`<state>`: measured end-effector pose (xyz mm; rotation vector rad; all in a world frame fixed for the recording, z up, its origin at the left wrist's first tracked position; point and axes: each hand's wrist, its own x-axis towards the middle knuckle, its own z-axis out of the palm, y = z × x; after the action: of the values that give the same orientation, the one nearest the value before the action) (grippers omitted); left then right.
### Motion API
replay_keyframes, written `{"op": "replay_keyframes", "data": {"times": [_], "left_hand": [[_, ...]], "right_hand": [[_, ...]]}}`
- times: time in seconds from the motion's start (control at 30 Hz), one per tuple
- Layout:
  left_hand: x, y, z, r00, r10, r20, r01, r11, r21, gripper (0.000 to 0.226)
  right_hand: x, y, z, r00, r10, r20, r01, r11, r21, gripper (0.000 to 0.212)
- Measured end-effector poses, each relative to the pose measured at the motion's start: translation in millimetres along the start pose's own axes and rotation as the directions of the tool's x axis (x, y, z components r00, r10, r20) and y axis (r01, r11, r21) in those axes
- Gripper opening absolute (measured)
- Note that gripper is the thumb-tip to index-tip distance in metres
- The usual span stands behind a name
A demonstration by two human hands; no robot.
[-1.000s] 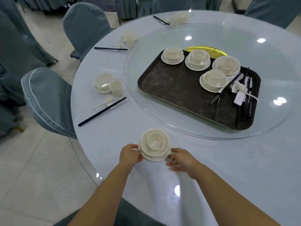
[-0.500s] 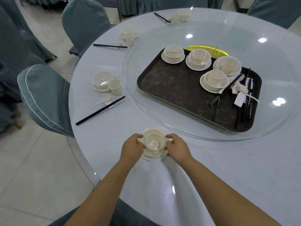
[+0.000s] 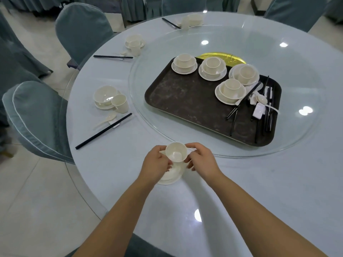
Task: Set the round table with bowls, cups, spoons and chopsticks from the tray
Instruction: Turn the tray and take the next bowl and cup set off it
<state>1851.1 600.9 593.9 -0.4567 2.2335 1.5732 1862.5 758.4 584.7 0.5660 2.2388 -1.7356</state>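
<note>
Cup (image 3: 176, 152) sits raised at the near edge of the round table (image 3: 259, 182), held between your two hands above a bowl and saucer stack (image 3: 171, 176) that rests on the tabletop. Far left: two grey-blue covered chairs (image 3: 37, 119) stand against the table rim. Next, a finished place setting (image 3: 109, 100) shows a bowl on its saucer, a cup just beside it, with a white spoon (image 3: 106, 120) and black chopsticks (image 3: 104, 130) lying nearer you. Two more settings lie further round the far rim. Centre: your left hand (image 3: 156, 165) curls its fingers round the cup's left side; your right hand (image 3: 201, 160) pinches the cup's right side with thumb and fingertips. Right of centre: the dark tray (image 3: 185, 101) lies on the glass turntable (image 3: 297, 141), carrying four stacked bowl-and-cup sets (image 3: 230, 90) along its far side. Rightmost on the tray: loose chopsticks, spoons and white rests in a heap (image 3: 263, 106).
</note>
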Motion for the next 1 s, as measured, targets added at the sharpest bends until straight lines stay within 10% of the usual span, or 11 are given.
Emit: {"op": "replay_keyframes", "data": {"times": [0.63, 1.0], "left_hand": [[-5.5, -9.7, 63.3, 0.956, -0.103, 0.276, 0.064, 0.987, 0.146, 0.032], [13.8, -15.2, 66.0, 0.969, -0.124, 0.216, 0.058, 0.955, 0.29, 0.05]], "right_hand": [[-6.4, 57.9, -50.1, 0.976, 0.213, -0.044, -0.212, 0.976, 0.042, 0.033], [3.8, 67.9, -77.3, 0.964, 0.034, -0.264, -0.091, 0.974, -0.207, 0.037]]}}
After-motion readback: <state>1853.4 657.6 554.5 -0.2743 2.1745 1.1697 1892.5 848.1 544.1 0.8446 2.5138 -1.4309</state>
